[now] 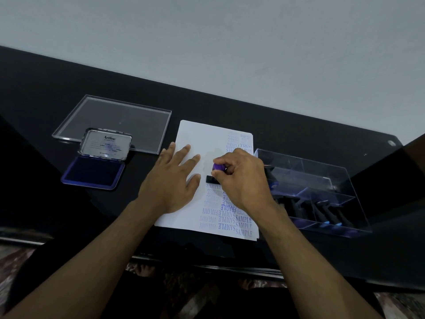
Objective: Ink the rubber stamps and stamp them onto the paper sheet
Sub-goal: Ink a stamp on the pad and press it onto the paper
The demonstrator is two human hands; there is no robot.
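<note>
Stamp on paper
My right hand point(241, 178) grips the stamp point(217, 172) upright; my left hand point(171, 180) lies flat, fingers spread, on the paper point(207, 137).

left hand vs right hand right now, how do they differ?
The left hand lies flat with fingers spread on the paper sheet; the right hand has its fingers curled round the purple-knobbed stamp. The left hand holds nothing and pins the sheet; the right hand presses the stamp's black base onto it. The left hand sits over the blank side, the right hand over the printed side. Both are over the same sheet.
</note>
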